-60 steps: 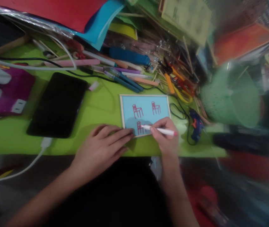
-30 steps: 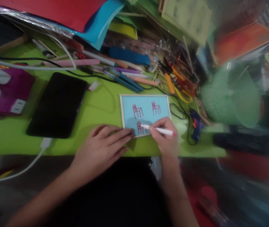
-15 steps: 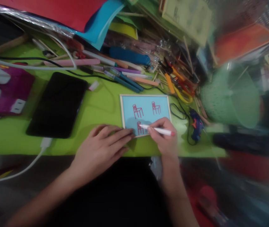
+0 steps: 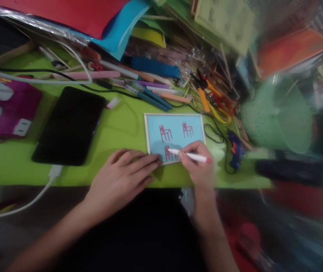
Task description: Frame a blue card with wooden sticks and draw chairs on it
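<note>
A light-blue card [image 4: 175,122] with a pale wooden border lies on the green tabletop. Two red chair drawings show along its upper half and a third at its lower left. My right hand [image 4: 200,166] grips a white marker pen [image 4: 192,155] with a red end; its tip meets the third chair's backrest. Fingers outstretched, my left hand [image 4: 124,173] lies flat, with the fingertips on the card's lower left corner. Part of the card's lower right is hidden behind my right hand.
Left of the card lies a black tablet [image 4: 69,126] with a white cable [image 4: 55,172] plugged in. Pens, sticks and orange-handled pliers [image 4: 203,99] crowd the back. On the right are a blue glue gun [image 4: 235,150] with its cord and a green basket [image 4: 277,117].
The marker pen and my right hand have shifted very slightly to the right. My left hand and the card stay where they were.
</note>
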A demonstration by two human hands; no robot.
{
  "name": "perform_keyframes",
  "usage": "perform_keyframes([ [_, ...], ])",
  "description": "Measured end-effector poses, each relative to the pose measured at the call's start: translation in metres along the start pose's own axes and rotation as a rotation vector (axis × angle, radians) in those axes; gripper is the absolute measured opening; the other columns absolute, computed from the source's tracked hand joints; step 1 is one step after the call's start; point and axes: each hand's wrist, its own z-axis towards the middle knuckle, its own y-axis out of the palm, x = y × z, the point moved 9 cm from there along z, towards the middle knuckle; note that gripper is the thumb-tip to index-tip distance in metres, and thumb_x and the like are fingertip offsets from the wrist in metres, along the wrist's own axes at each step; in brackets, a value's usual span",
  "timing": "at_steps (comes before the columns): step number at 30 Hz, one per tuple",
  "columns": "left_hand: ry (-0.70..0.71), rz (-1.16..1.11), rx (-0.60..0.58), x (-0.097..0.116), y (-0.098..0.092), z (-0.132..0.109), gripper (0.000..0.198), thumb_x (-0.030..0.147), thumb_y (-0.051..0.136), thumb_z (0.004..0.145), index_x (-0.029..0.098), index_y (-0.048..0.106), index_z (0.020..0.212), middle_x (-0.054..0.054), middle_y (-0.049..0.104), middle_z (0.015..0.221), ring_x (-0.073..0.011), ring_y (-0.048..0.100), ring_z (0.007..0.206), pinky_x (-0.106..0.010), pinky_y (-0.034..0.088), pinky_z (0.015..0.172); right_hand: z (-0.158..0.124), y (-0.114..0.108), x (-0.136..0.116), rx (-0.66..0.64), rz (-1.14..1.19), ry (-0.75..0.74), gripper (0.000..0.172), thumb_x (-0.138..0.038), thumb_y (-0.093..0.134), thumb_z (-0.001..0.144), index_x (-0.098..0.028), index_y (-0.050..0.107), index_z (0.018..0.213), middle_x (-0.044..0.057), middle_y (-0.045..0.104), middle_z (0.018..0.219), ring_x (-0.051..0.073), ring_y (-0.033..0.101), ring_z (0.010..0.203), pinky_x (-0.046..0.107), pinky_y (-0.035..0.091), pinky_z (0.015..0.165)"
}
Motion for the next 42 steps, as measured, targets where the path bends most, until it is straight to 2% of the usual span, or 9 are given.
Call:
perform_keyframes([
  [5,0.009,-0.003,0.012,0.001,-0.001,0.000,0.035,0.027,0.060,0.106,0.024,0.068,0.140,0.000,0.075,0.140,-0.0288,0.066,0.114,-0.048,0.045,0.096,0.000,0.002,0.000,-0.014,0.007,-0.004,0.014,-0.027,0.075,0.086,-0.024,0.063,0.080,-0.006,0.062,0.064,0.011,0.053,0.053,0.024,0.039,0.047],
  [11,0.005,0.006,0.011,0.000,-0.001,0.001,0.034,0.028,0.058,0.107,0.024,0.068,0.140,0.001,0.075,0.141,-0.0288,0.066,0.114,-0.048,0.044,0.097,0.000,-0.002,0.001,0.027,0.010,-0.031,0.014,-0.024,0.075,0.086,-0.024,0.063,0.080,-0.007,0.060,0.063,0.010,0.051,0.052,0.024,0.039,0.047],
  [14,0.016,0.016,0.014,0.001,-0.001,0.001,0.035,0.028,0.057,0.108,0.024,0.067,0.141,0.001,0.075,0.141,-0.0286,0.066,0.114,-0.048,0.044,0.096,-0.002,-0.006,0.003,0.063,0.047,-0.052,0.012,-0.025,0.075,0.087,-0.024,0.064,0.082,-0.005,0.063,0.068,0.011,0.055,0.056,0.024,0.042,0.049],
  [22,0.013,0.018,0.017,-0.001,0.002,-0.001,0.032,0.030,0.058,0.108,0.027,0.068,0.139,0.002,0.074,0.142,-0.0272,0.067,0.119,-0.046,0.044,0.098,-0.008,-0.038,0.004,0.405,0.240,-0.216,0.011,-0.028,0.072,0.091,-0.025,0.062,0.088,-0.005,0.060,0.071,0.014,0.063,0.064,0.029,0.052,0.061],
  [26,-0.003,0.005,0.016,-0.003,0.003,-0.003,0.033,0.031,0.059,0.107,0.029,0.068,0.140,0.002,0.073,0.143,-0.0276,0.067,0.119,-0.047,0.045,0.098,-0.010,-0.056,0.005,0.601,0.324,-0.248,0.012,-0.026,0.069,0.089,-0.025,0.058,0.084,-0.007,0.049,0.065,0.012,0.057,0.058,0.031,0.053,0.064],
  [29,-0.023,0.001,0.017,-0.006,0.004,-0.004,0.037,0.031,0.061,0.106,0.030,0.067,0.143,0.002,0.073,0.143,-0.0285,0.067,0.119,-0.047,0.045,0.098,-0.011,-0.066,0.014,0.662,0.418,-0.227,0.010,-0.027,0.069,0.087,-0.026,0.059,0.085,-0.008,0.047,0.065,0.011,0.051,0.056,0.029,0.052,0.065],
  [32,-0.050,0.008,0.022,-0.008,0.005,-0.005,0.040,0.030,0.062,0.105,0.032,0.064,0.146,0.002,0.073,0.143,-0.0292,0.067,0.119,-0.048,0.045,0.098,-0.015,-0.071,0.028,0.651,0.483,-0.181,0.008,-0.027,0.071,0.085,-0.025,0.064,0.087,-0.007,0.051,0.067,0.010,0.049,0.057,0.028,0.050,0.065],
  [37,-0.066,0.007,0.014,-0.011,0.007,-0.006,0.042,0.030,0.061,0.105,0.035,0.063,0.147,0.002,0.073,0.143,-0.0306,0.067,0.120,-0.050,0.047,0.098,-0.019,-0.074,0.055,0.552,0.597,-0.076,0.008,-0.031,0.071,0.086,-0.024,0.068,0.088,-0.004,0.061,0.073,0.012,0.058,0.065,0.026,0.047,0.062],
  [42,-0.078,0.015,0.015,-0.010,0.002,-0.009,0.045,0.028,0.059,0.106,0.030,0.059,0.150,-0.002,0.070,0.149,-0.0312,0.066,0.124,-0.051,0.049,0.102,-0.015,-0.081,0.057,0.444,0.584,-0.090,0.010,-0.032,0.070,0.086,-0.023,0.070,0.090,-0.002,0.068,0.072,0.013,0.060,0.064,0.027,0.045,0.061],
])
